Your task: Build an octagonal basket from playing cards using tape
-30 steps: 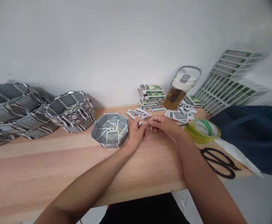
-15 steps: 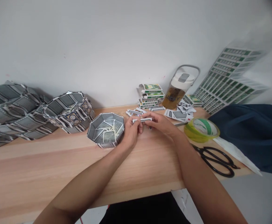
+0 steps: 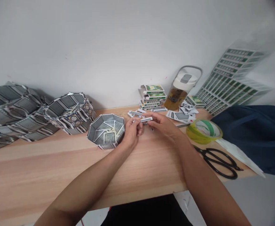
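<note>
Between my two hands is a narrow folded playing card (image 3: pixel 146 120), its patterned edge facing me. My left hand (image 3: pixel 133 130) pinches its left end, fingers curled. My right hand (image 3: pixel 162 124) has its fingers closed round the right end; some fingertips are hidden. Just left of my left hand stands an octagonal bowl made of playing cards (image 3: pixel 95 131), with more cards laid across its bottom. Behind my hands lie loose playing cards (image 3: pixel 134 114) and a folded card strip (image 3: pixel 159 109).
Stacked card boxes (image 3: pixel 152 94) and a drink bottle (image 3: pixel 178 89) stand by the wall. Scattered cards (image 3: pixel 178 116), yellow tape (image 3: pixel 203 131) and black scissors (image 3: pixel 219 161) lie right. Larger card bowls (image 3: pixel 72 113) stand left. A dark blue cloth (image 3: pixel 255 135) covers the table's right end.
The folded card has tilted a little, its right end now slightly higher. My left hand has shifted slightly left, and both hands still hold the card.
</note>
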Demonstrator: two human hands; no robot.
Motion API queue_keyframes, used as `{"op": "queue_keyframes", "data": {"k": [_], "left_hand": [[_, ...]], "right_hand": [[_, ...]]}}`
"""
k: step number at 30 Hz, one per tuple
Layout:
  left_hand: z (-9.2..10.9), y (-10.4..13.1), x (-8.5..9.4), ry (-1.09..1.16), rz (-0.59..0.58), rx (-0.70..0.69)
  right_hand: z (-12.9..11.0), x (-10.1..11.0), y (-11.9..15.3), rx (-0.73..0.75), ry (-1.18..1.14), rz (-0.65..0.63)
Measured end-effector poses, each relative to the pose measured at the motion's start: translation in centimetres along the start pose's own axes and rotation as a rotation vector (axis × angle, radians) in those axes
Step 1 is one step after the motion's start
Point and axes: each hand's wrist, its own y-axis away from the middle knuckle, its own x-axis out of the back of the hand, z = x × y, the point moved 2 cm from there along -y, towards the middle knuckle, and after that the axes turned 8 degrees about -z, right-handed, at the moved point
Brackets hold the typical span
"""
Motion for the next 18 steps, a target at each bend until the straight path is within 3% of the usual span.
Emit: {"op": "queue_keyframes", "data": {"k": [18], "left_hand": [[0.17,-0.17,-0.02,0.037,-0.070,0.091]], "right_hand": [[0.41,-0.04,-0.31,-0.001,0.129,0.067]]}}
